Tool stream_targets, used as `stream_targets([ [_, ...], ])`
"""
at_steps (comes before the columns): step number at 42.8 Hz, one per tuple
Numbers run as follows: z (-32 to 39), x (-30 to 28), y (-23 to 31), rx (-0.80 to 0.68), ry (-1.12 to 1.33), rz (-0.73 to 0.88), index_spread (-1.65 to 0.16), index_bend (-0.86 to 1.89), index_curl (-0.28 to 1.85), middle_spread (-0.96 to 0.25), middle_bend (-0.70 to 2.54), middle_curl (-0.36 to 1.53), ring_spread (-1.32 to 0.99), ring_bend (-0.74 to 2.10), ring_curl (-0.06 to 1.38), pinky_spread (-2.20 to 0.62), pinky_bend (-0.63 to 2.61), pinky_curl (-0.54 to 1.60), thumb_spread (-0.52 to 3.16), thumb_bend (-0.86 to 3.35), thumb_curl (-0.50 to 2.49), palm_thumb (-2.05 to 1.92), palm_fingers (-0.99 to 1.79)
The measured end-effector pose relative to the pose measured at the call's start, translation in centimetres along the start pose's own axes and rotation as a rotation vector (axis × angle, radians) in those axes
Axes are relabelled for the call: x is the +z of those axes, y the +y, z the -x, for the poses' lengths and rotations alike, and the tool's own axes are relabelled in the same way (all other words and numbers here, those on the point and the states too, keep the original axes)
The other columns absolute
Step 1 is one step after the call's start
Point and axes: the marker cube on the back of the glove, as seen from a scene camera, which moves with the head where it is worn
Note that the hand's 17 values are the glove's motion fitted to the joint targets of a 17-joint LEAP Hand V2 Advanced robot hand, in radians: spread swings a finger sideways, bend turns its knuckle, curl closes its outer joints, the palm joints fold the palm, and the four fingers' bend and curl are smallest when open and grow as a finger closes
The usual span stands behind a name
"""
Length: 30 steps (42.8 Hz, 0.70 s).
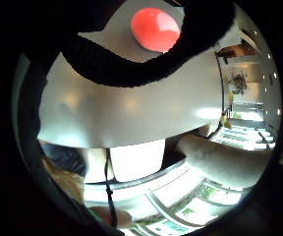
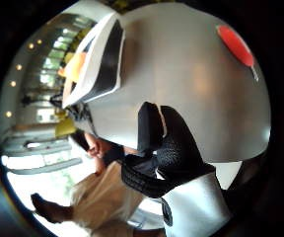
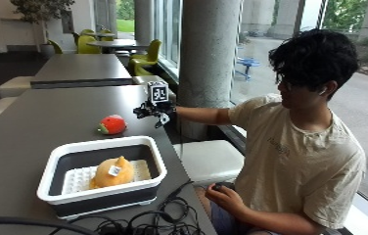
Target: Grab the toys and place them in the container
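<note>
The gloved right hand [image 3: 150, 110] hovers beside the red toy [image 3: 112, 124], fingers loosely spread and holding nothing, reaching; 1 orange toy [image 3: 113, 172] already lies in the container [image 3: 57, 157].

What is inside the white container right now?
The container holds one orange toy with a small tag, lying on a pale perforated floor. The near wall hides the floor's front strip. The red toy sits on the table outside it.

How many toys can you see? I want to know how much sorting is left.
2: an orange toy lies in the container; a red toy sits on the table beyond it, near the gloved right hand. The container walls could hide more.
</note>
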Motion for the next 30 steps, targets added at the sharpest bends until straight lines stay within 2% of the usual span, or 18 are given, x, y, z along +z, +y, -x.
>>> stream_targets([
  [9, 0.02, 0.11, 0.35, -0.038, -0.044, -0.006, -0.27, 0.15, 0.31, -0.03, 0.11, 0.19, -0.01, 0.15, 0.19, 0.01, 0.87, 0.36, 1.42, -0.01, 0.26, -0.01, -0.22],
  [18, -0.60, -0.27, 0.77, 0.010, 0.018, 0.002, -0.27, 0.15, 0.31, -0.03, 0.11, 0.19, -0.01, 0.15, 0.19, 0.01, 0.86, 0.36, 1.42, -0.01, 0.26, -0.01, -0.23],
  [30, 0.12, -0.54, 0.72, 0.011, -0.055, -0.017, -0.27, 0.15, 0.31, -0.03, 0.11, 0.18, -0.01, 0.15, 0.17, 0.00, 0.85, 0.36, 1.41, -0.02, 0.25, -0.01, -0.22],
])
